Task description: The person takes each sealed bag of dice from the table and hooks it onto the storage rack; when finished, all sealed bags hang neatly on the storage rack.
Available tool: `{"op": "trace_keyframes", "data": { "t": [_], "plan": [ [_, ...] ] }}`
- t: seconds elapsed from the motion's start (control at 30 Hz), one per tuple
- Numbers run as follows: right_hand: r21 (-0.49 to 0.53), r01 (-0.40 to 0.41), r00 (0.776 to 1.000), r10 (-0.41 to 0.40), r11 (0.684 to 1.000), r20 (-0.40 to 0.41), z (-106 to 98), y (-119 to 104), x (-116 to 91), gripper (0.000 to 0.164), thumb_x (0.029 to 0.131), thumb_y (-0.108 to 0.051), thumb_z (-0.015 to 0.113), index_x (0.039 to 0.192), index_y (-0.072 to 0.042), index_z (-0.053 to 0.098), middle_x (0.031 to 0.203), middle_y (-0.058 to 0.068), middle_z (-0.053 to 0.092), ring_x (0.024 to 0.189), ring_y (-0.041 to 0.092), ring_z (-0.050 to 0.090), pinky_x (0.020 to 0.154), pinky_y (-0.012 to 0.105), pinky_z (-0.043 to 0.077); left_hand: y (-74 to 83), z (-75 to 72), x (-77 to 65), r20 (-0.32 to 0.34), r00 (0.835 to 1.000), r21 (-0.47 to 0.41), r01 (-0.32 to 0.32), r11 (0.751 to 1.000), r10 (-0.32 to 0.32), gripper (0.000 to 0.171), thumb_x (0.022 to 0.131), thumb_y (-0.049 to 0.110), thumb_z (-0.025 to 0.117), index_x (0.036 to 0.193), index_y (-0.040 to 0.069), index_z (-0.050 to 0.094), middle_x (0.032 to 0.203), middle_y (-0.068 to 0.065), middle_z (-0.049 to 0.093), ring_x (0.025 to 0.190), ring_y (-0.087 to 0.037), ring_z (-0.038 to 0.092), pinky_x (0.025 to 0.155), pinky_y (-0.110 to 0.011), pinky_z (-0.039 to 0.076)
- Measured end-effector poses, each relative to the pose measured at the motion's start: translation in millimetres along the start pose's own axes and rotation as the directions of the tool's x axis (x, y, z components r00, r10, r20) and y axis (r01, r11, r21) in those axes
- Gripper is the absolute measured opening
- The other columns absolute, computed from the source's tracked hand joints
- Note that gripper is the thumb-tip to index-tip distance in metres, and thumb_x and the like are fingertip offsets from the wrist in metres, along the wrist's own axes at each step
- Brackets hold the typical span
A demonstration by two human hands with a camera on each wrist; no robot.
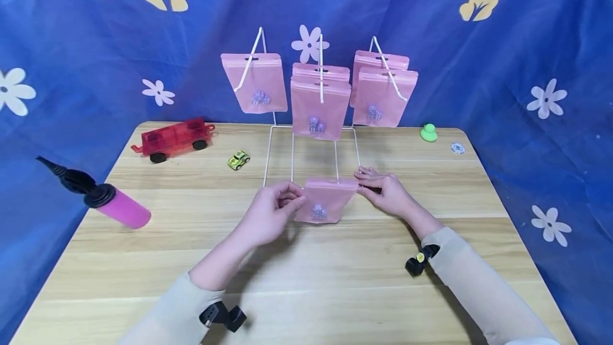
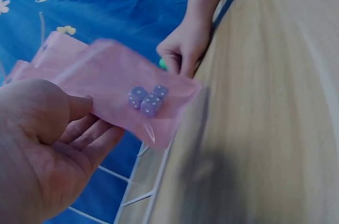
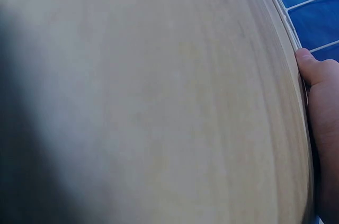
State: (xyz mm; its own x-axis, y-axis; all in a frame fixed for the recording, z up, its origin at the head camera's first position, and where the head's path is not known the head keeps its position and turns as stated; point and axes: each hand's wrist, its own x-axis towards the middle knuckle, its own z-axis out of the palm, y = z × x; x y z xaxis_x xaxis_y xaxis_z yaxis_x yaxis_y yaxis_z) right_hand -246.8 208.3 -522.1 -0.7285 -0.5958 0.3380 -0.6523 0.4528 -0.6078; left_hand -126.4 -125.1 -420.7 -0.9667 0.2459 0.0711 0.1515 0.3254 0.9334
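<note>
My left hand [image 1: 270, 212] pinches the left edge of a pink zip bag [image 1: 330, 196]. Several purple dice [image 2: 148, 100] show through the front of that bag, held over the front of a white wire display rack [image 1: 267, 158]. At the rack's front right corner, my right hand [image 1: 383, 190] holds the base wire, with its thumb [image 3: 306, 57] on the wire. More pink bags with dice hang from the rack's hooks: one bag [image 1: 254, 76] on the left, two on the middle hook, the front one a bag [image 1: 318, 103], and two on the right, including a bag [image 1: 388, 89].
Left of the rack are a red toy wagon [image 1: 174, 137], a small green toy car [image 1: 238, 160] and a pink hand pump [image 1: 122, 209] with a black nozzle. A green rubber duck [image 1: 429, 132] and a poker chip [image 1: 457, 148] lie back right. Blue cloth [image 1: 541, 25] surrounds the table.
</note>
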Motion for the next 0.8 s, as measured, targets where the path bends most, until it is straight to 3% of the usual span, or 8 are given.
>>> {"op": "trace_keyframes", "data": {
  "t": [0.17,0.4,0.57,0.8],
  "plan": [
    [-0.006,-0.007,1.0,0.007,1.0,0.002,0,0,1,0.031,0.099,-0.013,0.078,0.126,-0.001,0.075,0.138,0.01,0.068,0.14,0.033,0.055,0.124,0.047,0.034,12.2,-19.6,-6.1,-0.076,0.993,0.001,-0.089,0.996,0.089,0.005,0.1,0.0,0.071,0.103,0.003,0.074,0.091,-0.007,0.077,0.076,-0.032,0.07,0.062,-0.026,0.057],
    [-0.004,-0.026,1.0,0.026,1.0,0.009,0,-2,-3,0.031,0.099,-0.017,0.078,0.127,-0.003,0.076,0.139,0.009,0.067,0.142,0.031,0.053,0.123,0.048,0.034,30.8,-49.2,-17.5,-0.202,0.966,-0.003,-0.164,0.986,0.16,0.004,0.1,0.0,0.072,0.102,0.001,0.074,0.09,-0.009,0.076,0.073,-0.022,0.068,0.057,-0.022,0.052],
    [-0.005,-0.021,1.0,0.021,1.0,0.001,-1,-3,-4,0.031,0.099,-0.017,0.078,0.127,-0.002,0.076,0.138,0.008,0.068,0.141,0.029,0.054,0.123,0.046,0.035,49.8,-69.8,-25.6,-0.275,0.949,0.0,-0.163,0.987,0.156,0.006,0.101,0.001,0.071,0.104,-0.004,0.072,0.093,-0.013,0.076,0.079,-0.016,0.07,0.063,-0.021,0.056],
    [-0.009,-0.009,1.0,0.009,1.0,0.003,0,-5,-2,0.031,0.099,-0.016,0.078,0.127,-0.002,0.075,0.138,0.009,0.068,0.14,0.031,0.054,0.122,0.049,0.035,64.4,-96.6,-27.6,-0.382,0.91,0.037,-0.16,0.986,0.162,0.011,0.1,0.004,0.074,0.105,-0.007,0.073,0.089,-0.003,0.077,0.076,-0.012,0.072,0.066,-0.02,0.059]
  ]
}}
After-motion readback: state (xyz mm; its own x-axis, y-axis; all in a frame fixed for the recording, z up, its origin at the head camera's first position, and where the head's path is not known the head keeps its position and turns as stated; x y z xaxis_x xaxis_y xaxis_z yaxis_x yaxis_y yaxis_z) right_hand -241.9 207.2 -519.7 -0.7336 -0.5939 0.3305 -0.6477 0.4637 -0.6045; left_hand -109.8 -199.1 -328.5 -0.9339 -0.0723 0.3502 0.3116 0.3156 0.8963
